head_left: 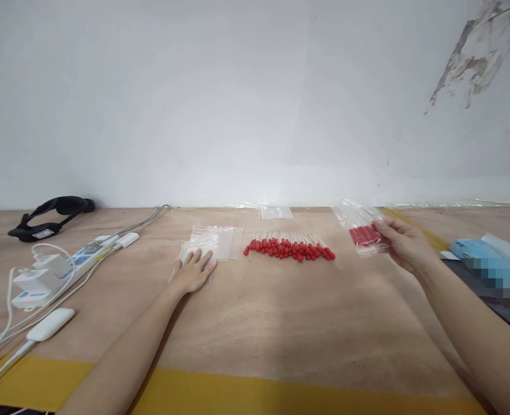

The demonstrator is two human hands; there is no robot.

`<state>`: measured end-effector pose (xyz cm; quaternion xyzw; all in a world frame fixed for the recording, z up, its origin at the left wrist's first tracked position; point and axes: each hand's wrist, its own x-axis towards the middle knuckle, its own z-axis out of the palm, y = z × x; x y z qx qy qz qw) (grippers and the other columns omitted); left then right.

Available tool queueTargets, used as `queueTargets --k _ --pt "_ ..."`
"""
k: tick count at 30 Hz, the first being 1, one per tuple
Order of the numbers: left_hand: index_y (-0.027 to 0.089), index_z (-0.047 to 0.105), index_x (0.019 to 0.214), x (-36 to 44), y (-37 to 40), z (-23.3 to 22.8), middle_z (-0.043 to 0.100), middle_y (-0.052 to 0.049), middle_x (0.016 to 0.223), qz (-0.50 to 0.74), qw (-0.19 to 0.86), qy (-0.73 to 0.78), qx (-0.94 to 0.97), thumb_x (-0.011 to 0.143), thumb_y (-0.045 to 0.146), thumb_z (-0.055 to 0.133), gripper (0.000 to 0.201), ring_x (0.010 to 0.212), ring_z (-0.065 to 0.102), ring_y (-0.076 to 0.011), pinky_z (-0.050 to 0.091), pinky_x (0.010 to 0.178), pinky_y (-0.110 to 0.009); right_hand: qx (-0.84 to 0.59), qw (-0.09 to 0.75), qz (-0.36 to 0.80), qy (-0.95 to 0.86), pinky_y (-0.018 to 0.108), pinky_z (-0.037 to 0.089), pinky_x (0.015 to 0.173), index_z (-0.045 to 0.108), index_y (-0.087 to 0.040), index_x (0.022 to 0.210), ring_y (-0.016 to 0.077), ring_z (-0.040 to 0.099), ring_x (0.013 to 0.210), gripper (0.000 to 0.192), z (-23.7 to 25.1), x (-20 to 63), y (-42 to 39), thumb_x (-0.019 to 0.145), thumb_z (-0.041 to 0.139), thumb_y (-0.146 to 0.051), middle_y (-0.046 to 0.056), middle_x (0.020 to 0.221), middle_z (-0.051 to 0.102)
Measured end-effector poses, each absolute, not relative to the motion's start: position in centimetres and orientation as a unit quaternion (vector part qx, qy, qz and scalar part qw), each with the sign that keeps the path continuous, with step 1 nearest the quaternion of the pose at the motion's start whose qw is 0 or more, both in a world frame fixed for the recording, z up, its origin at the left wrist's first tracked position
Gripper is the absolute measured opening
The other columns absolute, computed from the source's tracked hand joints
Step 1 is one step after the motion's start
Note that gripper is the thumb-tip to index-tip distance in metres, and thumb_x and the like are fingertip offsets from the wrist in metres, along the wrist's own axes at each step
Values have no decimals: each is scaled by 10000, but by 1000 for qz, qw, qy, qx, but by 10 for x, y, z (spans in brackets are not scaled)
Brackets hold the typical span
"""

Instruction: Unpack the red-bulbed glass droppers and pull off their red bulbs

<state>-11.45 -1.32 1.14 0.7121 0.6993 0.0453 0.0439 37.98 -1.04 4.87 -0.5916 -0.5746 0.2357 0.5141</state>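
My left hand [193, 272] lies with fingers spread on a stack of clear zip-lock bags [224, 242] with red seal lines. To the right of that stack is a row of red-tipped sticks [289, 248], like cotton swabs, their red ends toward me and pale shafts toward the wall. Off to the right, my right hand [404, 243] pinches the edge of a clear plastic bag [351, 214], held above the table. Several red tips or a red block [364, 235] show through that bag; their exact kind is hard to make out.
One more clear bag [276, 212] lies by the wall. At left are a power strip [79, 262] with plugged-in chargers, white cables, a white oval device [51, 324] and a black strap-like headset [49, 219]. A blue package [475, 253] lies at right. Yellow tape [220, 392] runs along the front edge.
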Motion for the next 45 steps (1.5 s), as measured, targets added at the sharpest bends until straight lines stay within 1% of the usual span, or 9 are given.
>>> queueTargets --k 3,7,9,12,18,28,32,36,45 --pt "261 363 1299 -115 -14 13 215 -104 1420 93 -4 687 720 861 531 221 535 1306 124 -326 103 988 -595 -453 494 473 -572 215 434 509 509 -199 781 100 544 566 332 57 321 -27 654 643 -476 -2 696 584" --pt "195 451 1230 -94 -28 25 363 -86 1344 273 -69 590 757 891 424 254 454 1294 213 -236 155 1051 -474 -337 317 624 -630 164 396 517 552 -154 784 47 514 523 319 44 252 -37 595 730 -341 -43 604 569" --pt "194 416 1253 -73 -44 31 374 -67 1336 318 -9 509 800 902 400 255 438 1280 256 -191 234 1051 -394 -311 258 665 -629 179 417 558 553 -139 768 64 556 578 340 34 229 -33 557 753 -315 -21 669 611" --pt "243 305 1326 -41 -71 34 278 -38 1399 238 93 396 882 887 396 339 465 1293 228 -195 249 1051 -379 -315 202 682 -629 214 441 597 553 -130 840 99 591 616 444 21 210 -25 508 774 -324 -5 687 631" --pt "263 182 1368 -16 -89 21 190 -52 1432 131 136 326 926 861 431 400 577 1307 184 -237 221 1052 -441 -424 330 654 -533 255 484 618 476 -152 952 114 604 608 542 12 213 -28 526 775 -306 -10 700 613" --pt "260 222 1358 -15 -87 12 251 -71 1411 126 107 388 907 863 468 370 556 1297 207 -255 222 1039 -475 -489 345 659 -456 260 502 523 380 -173 932 128 592 532 493 8 216 -53 556 686 -89 -43 581 584" --pt "252 315 1317 -13 -88 14 358 -65 1354 173 95 384 902 882 406 364 464 1249 301 -229 274 1018 -441 -501 363 649 -442 247 487 476 337 -195 880 111 561 477 537 5 213 -51 510 712 -85 -72 545 561" --pt "231 443 1215 -5 -82 18 524 -66 1151 210 75 376 899 885 340 376 354 1060 469 -197 376 927 -394 -487 361 653 -455 226 460 438 304 -209 819 101 531 443 613 3 212 -50 431 772 -135 -81 508 555" --pt "209 597 1024 27 -39 24 525 -82 1100 255 31 220 941 878 200 369 271 1046 469 -178 407 888 -337 -461 355 641 -500 193 365 361 259 -221 739 97 481 352 663 7 209 -54 365 802 -287 -87 439 537"
